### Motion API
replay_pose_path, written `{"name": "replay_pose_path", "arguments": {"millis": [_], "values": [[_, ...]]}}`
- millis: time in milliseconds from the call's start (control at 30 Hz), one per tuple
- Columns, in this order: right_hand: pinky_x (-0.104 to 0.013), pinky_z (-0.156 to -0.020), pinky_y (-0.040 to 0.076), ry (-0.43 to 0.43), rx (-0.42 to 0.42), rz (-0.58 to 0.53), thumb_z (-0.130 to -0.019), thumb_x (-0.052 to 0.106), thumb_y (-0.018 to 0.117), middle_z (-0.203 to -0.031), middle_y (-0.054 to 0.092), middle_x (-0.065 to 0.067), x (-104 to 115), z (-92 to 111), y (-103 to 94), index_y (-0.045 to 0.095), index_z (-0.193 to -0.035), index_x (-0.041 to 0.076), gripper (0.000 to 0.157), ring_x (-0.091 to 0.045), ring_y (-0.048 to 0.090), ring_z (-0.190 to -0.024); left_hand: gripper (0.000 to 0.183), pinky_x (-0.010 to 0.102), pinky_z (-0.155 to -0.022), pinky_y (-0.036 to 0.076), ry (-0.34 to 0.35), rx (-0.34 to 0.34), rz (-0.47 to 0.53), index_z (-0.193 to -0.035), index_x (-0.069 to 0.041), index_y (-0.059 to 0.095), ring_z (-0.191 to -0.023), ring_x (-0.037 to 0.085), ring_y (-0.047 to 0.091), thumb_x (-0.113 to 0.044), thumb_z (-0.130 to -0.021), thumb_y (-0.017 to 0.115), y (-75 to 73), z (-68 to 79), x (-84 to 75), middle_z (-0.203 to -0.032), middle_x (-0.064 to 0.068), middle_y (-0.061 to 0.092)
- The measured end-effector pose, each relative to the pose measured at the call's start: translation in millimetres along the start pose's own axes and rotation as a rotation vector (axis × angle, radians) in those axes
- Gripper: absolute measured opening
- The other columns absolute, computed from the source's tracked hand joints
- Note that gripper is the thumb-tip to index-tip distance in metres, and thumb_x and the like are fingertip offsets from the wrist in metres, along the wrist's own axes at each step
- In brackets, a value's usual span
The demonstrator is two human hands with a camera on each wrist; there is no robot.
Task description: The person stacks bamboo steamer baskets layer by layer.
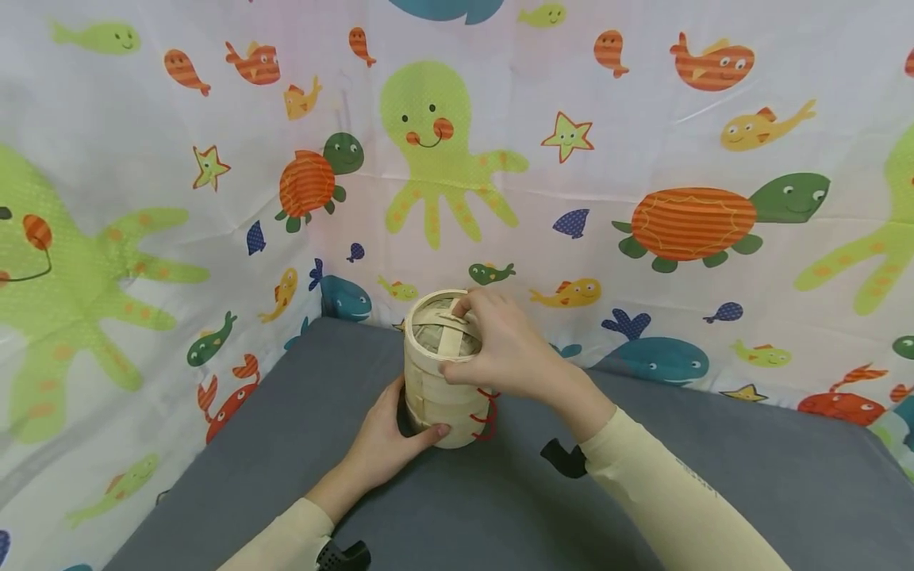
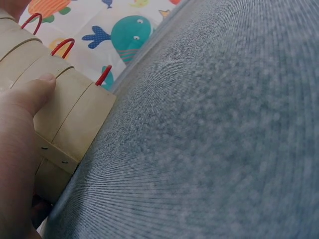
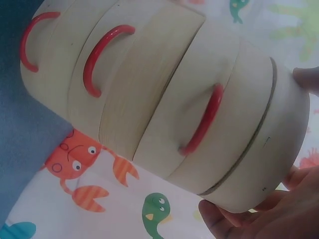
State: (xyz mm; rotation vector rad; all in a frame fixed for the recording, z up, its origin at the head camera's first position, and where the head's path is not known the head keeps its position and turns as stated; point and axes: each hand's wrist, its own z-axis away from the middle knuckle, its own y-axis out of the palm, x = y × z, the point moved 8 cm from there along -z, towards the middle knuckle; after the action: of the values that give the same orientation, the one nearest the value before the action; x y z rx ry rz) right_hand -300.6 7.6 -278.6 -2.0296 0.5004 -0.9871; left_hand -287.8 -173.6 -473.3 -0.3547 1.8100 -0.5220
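A stack of small bamboo steamers [image 1: 444, 396] stands upright on the grey surface, topped by a round lid [image 1: 427, 339] with crossed bamboo strips. Low on its side, my left hand [image 1: 378, 448] holds the stack, the thumb [image 2: 37, 94] lying along the wall and the fingers hidden behind. From above, my right hand [image 1: 508, 349] grips the lid, with the thumb at the near rim and the fingers at the far side. A thin dark line shows between lid and top tier in the right wrist view. Red loop handles [image 3: 202, 122] stick out from the tiers on the right.
A grey cloth-covered surface [image 1: 685, 468] spreads around the stack. Behind and to the left hangs a white curtain [image 1: 514, 103] printed with sea animals, its lower edge meeting the surface close behind the steamers. Black straps [image 1: 564, 458] sit at both wrists.
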Motion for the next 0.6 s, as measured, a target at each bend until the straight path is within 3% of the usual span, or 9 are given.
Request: {"name": "replay_pose_path", "arguments": {"millis": [267, 600], "values": [[-0.052, -0.11, 0.046, 0.022, 0.017, -0.013, -0.076, 0.042, 0.087, -0.14, 0.06, 0.001, -3.1, 2.5, 3.7, 0.062, -0.123, 0.014, 0.06, -0.027, 0.049, -0.139, 0.112, 0.063, -0.122, 0.037, 0.014, -0.001, 0.004, -0.172, -0.011, 0.031, -0.153, 0.034, 0.044, -0.06, -0.089, 0.088, 3.1, 0.8, -0.6, -0.166, 0.014, 0.044], [-0.054, -0.11, 0.045, -0.002, 0.029, -0.019, -0.082, 0.048, 0.086, -0.144, 0.059, -0.001, -3.4, 4.9, 4.5, 0.061, -0.129, 0.014, 0.063, -0.029, 0.051, -0.139, 0.116, 0.064, -0.123, 0.036, -0.001, 0.008, -0.017, -0.173, -0.011, 0.027, -0.155, 0.035, 0.041, -0.063, -0.088, 0.087, 1.7, 0.3, -0.7, -0.169, 0.015, 0.041]]}}
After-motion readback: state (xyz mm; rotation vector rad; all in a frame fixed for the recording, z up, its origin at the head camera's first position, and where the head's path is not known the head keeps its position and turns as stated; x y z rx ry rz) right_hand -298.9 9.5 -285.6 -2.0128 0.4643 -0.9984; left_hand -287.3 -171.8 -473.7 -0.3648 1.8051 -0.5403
